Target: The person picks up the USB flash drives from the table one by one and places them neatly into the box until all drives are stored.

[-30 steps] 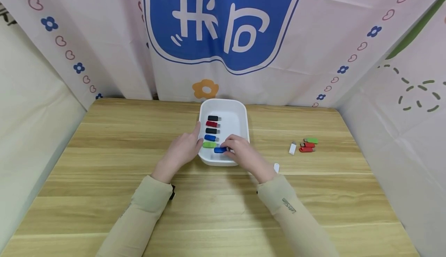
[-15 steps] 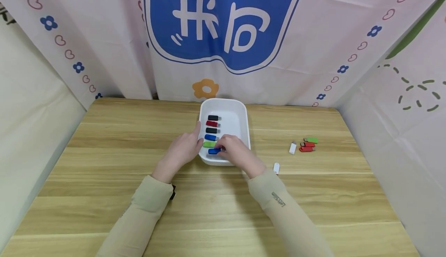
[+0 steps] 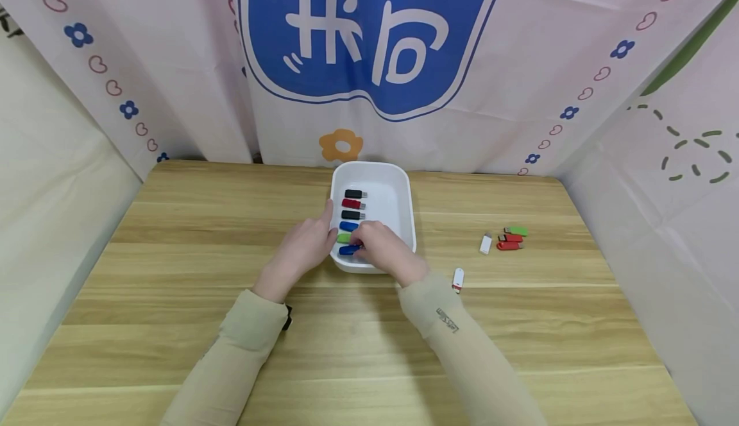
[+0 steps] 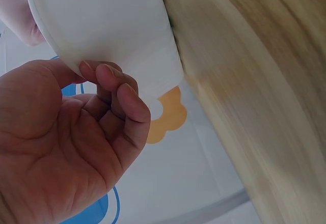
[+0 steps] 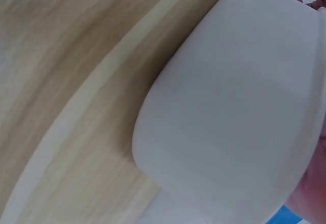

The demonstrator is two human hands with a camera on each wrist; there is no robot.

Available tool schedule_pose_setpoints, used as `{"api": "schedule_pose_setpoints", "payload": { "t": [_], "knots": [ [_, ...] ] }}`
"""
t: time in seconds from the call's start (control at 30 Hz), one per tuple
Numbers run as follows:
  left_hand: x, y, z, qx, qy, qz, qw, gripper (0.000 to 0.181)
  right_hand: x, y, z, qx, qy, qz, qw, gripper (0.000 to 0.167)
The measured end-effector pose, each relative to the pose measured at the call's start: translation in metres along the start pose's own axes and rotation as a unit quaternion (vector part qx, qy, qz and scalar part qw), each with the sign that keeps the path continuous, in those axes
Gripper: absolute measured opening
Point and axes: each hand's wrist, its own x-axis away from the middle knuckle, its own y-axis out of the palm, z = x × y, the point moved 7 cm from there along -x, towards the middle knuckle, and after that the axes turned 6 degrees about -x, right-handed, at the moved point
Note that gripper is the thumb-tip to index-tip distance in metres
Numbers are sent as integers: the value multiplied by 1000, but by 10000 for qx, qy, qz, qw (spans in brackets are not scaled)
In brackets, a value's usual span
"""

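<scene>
In the head view, the white tray (image 3: 395,198) holds a column of USB sticks along its left side: black (image 3: 353,194), red (image 3: 350,204), black (image 3: 350,215), blue (image 3: 349,226) and green (image 3: 344,238). My right hand (image 3: 389,253) pinches the metal end of a second blue stick (image 3: 348,250) at the near end of the column, its fingers partly covering the green one. My left hand (image 3: 303,246) grips the tray's left rim; the left wrist view shows this hand (image 4: 71,137) with thumb and fingertips at the tray edge (image 4: 107,25).
On the wooden table (image 3: 548,323), right of the tray, lie a white stick (image 3: 485,244), a green one (image 3: 516,231) and two red ones (image 3: 509,246). Nearer my right forearm is a white-and-red stick (image 3: 458,278). A printed curtain (image 3: 288,131) hangs behind the table.
My right hand has moved left inside the tray, bringing the blue stick to the left side below the green one. The left hand has stayed on the rim.
</scene>
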Motion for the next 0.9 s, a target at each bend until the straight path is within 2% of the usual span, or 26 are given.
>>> {"api": "schedule_pose_setpoints", "payload": {
  "t": [0.33, 0.6, 0.9],
  "knots": [
    [1, -1, 1, -46, -17, -41, 10000, 67, -8, 6, 1, 191, -120, -119, 9997, 7],
    [0, 0, 1, -72, 0, -17, 10000, 67, -12, 8, 1, 197, 72, -279, 9994, 14],
    [0, 0, 1, -75, 32, 27, 10000, 67, -15, 9, 7, 279, 258, -278, 9989, 15]
  ]
}}
